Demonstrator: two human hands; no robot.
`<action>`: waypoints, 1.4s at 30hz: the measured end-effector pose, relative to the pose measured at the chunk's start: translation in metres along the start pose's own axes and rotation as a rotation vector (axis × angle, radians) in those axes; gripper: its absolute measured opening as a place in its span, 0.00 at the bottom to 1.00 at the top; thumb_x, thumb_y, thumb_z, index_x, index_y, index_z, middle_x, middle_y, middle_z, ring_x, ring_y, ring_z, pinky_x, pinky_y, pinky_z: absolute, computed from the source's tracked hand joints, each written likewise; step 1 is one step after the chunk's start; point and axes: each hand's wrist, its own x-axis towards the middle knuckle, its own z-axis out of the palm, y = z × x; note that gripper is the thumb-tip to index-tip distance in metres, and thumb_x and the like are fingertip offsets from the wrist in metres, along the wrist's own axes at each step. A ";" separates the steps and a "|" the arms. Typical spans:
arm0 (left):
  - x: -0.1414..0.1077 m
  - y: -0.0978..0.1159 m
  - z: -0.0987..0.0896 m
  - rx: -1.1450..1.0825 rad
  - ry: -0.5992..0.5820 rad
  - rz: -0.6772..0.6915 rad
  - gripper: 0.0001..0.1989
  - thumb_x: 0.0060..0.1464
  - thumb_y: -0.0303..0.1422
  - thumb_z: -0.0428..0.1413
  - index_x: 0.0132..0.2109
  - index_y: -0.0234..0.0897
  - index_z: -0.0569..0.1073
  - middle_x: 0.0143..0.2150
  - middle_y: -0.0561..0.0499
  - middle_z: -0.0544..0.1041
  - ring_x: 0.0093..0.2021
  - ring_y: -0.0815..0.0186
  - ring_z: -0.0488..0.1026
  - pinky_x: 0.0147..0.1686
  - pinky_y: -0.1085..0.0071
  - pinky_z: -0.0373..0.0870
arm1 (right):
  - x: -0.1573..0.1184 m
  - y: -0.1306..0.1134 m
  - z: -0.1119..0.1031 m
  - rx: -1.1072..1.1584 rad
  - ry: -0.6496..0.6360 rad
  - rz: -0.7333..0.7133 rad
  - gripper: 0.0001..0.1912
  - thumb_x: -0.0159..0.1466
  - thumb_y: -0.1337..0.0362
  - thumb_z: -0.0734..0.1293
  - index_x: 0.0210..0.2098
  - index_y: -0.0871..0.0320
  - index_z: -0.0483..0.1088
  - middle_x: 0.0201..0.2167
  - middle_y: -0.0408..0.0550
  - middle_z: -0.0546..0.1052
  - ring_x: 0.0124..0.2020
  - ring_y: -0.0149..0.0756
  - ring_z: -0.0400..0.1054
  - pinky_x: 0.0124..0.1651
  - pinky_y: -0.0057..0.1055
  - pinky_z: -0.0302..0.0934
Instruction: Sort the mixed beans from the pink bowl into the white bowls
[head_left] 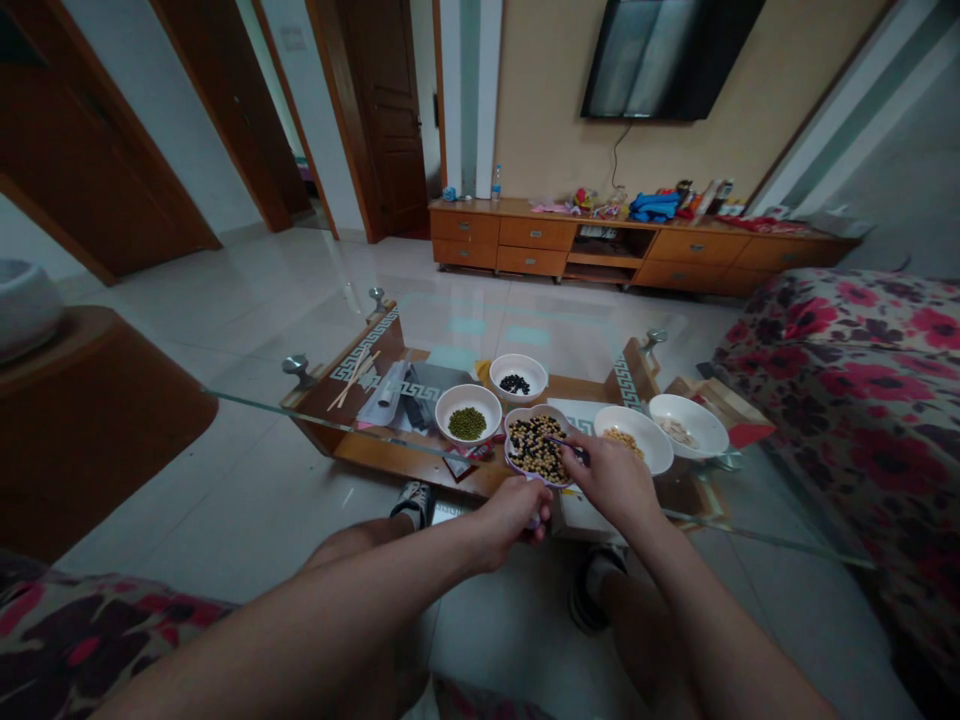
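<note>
A scalloped, purple-rimmed bowl (534, 437) holds mixed black and yellowish beans near the front edge of the glass table. My left hand (514, 520) is closed around its handle, with a bit of purple showing by the fingers. Over the bowl's right side, my right hand (609, 480) is closed in a pinch at the beans; a thin dark purple piece shows at its fingertips, too small to name. Beside the scalloped bowl stand a white bowl of green beans (448, 424), a white bowl of black beans (540, 366), and a white bowl of yellowish beans (654, 445).
Another white bowl (709, 425) with pale pieces stands farther right on the glass table (247, 397). Chopsticks (352, 380) and a roll of film (390, 385) appear at the left. A floral sofa (862, 400) borders the right side; a TV cabinet (532, 235) lines the far wall.
</note>
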 end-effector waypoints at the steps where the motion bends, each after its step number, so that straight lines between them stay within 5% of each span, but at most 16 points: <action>1: 0.000 0.000 0.000 0.005 -0.005 0.005 0.05 0.50 0.29 0.45 0.30 0.37 0.65 0.23 0.57 0.63 0.17 0.73 0.59 0.21 0.73 0.54 | -0.001 0.002 0.000 -0.008 -0.013 0.003 0.17 0.66 0.55 0.59 0.45 0.50 0.77 0.35 0.49 0.81 0.35 0.40 0.75 0.34 0.30 0.59; 12: 0.003 -0.004 -0.002 0.015 -0.019 0.024 0.04 0.45 0.29 0.47 0.31 0.37 0.65 0.23 0.57 0.64 0.17 0.73 0.60 0.20 0.74 0.55 | -0.002 -0.008 -0.001 -0.036 -0.126 -0.039 0.15 0.66 0.58 0.59 0.42 0.51 0.77 0.35 0.49 0.81 0.36 0.41 0.75 0.34 0.29 0.58; 42: 0.007 -0.008 -0.005 0.023 -0.017 0.037 0.04 0.47 0.31 0.49 0.32 0.37 0.65 0.24 0.57 0.65 0.17 0.73 0.61 0.20 0.73 0.55 | 0.001 -0.013 0.003 -0.038 -0.161 -0.047 0.17 0.68 0.58 0.58 0.47 0.52 0.76 0.39 0.51 0.80 0.39 0.41 0.75 0.36 0.30 0.60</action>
